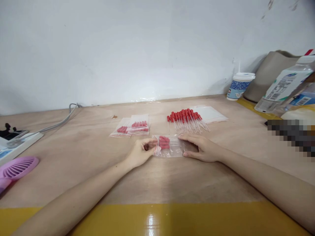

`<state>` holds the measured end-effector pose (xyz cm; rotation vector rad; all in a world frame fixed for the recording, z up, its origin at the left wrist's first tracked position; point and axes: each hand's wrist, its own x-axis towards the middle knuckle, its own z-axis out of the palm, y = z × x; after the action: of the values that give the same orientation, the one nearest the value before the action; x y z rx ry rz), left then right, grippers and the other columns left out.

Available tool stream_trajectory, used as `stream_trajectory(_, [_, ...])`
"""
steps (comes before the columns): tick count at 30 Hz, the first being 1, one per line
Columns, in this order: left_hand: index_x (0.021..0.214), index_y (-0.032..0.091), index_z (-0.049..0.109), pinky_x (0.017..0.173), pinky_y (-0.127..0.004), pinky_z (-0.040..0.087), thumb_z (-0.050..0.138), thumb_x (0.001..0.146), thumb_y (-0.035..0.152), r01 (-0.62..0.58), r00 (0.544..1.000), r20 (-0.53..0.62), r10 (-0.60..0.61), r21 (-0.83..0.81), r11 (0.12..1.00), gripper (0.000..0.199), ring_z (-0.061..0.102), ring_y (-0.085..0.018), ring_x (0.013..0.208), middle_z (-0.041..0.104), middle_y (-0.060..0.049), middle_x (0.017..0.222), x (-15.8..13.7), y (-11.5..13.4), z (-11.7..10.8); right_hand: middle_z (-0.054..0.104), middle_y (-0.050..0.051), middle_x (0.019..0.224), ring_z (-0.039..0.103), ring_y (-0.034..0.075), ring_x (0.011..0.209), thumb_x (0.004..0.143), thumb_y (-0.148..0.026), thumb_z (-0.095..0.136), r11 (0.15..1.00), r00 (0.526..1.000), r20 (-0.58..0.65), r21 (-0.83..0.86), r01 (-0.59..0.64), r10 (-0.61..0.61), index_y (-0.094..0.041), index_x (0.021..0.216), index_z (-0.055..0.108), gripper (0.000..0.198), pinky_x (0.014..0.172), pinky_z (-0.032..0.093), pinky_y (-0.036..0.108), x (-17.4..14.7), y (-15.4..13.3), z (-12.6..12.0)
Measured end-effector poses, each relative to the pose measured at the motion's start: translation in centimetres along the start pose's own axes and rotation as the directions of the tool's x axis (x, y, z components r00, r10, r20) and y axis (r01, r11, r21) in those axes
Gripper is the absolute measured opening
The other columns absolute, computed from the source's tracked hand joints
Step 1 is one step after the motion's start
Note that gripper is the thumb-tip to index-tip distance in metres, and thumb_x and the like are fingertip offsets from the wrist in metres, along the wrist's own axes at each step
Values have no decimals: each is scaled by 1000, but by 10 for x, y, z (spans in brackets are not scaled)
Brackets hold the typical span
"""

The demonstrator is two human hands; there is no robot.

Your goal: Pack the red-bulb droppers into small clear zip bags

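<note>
Left hand (140, 153) grasping the left end of a bag (175, 150) of droppers (164, 142), centre; right hand (203, 149) touching its right end, grip indeterminable; beyond, right, a dropper pile (185, 115); left, two filled bags (139, 126).

Purple fan (21, 166) plus power strip (21, 147) sat way left of the left hand (139, 153). Lidded cup (237, 88) and bottle (283, 84) were out beyond the right hand (203, 149).

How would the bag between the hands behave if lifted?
The bag is probably floppy, since its clear film looks thin. Likely light too, holding just a few slim droppers. The red bulbs gather near the left hand, so that end may sag more.
</note>
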<state>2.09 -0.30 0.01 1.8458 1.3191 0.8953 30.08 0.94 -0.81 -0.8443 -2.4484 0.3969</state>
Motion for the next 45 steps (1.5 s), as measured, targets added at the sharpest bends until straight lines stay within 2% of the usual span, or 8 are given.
stream_trajectory(4, [91,13,68,55,-23,42,66,71,33,-36,999,10,36,-11,999,28,57,-13,60,67,-4,74,1,-1,-5,52,12,129,49,26,118,81,-46,57,1000,1000,-1,-15,-8,8,-19,129,46,57,98,41,42,0,0,0])
stream_trajectory(8, [78,14,61,61,-23,44,60,74,27,-125,967,-220,126,15,992,14,58,-13,65,64,-3,74,23,-3,-15,52,13,129,49,26,118,81,-47,57,999,999,19,-35,-28,28,-16,129,46,58,99,41,43,0,0,0])
stream_trajectory(11, [79,16,61,65,-23,45,58,75,25,-121,974,-172,146,146,982,11,59,-12,69,64,-2,76,54,9,-15,53,13,128,50,26,117,80,-47,57,999,999,17,-31,-30,31,-16,128,47,58,98,41,43,0,1,1])
stream_trajectory(17, [77,14,62,67,-25,47,72,60,16,124,992,-59,-113,263,957,20,61,-17,71,64,-3,74,123,40,16,52,13,129,49,27,118,80,-46,57,1000,1000,9,-8,-14,14,-18,129,46,57,98,40,45,-1,2,2])
stream_trajectory(24, [81,9,58,50,-27,49,70,53,-1,373,922,43,-386,178,911,32,58,-16,48,58,-1,54,152,52,33,52,14,129,49,27,118,80,-48,57,1000,1000,12,7,-27,27,-18,130,46,60,98,41,45,-1,1,1])
stream_trajectory(32, [94,13,54,56,-23,51,57,64,0,299,946,-117,-303,-55,953,33,57,-10,53,51,4,59,132,39,-3,51,14,130,48,27,119,79,-48,58,999,999,16,14,-34,33,-18,130,46,61,100,40,45,-1,1,1])
stream_trajectory(39, [112,20,43,60,-23,52,58,66,11,16,941,-317,-121,-314,949,50,60,-9,55,52,7,65,44,19,-50,53,12,128,51,26,116,80,-47,57,1000,1000,1,6,-1,1,-19,129,47,57,96,43,44,0,0,0])
stream_trajectory(45, [111,20,38,62,-26,54,69,63,25,3,925,-348,-156,-403,915,56,62,-10,57,56,8,67,-8,1,-44,53,12,128,49,27,118,80,-47,58,1000,1000,-3,8,-14,14,-20,129,46,57,98,41,46,-1,0,1])
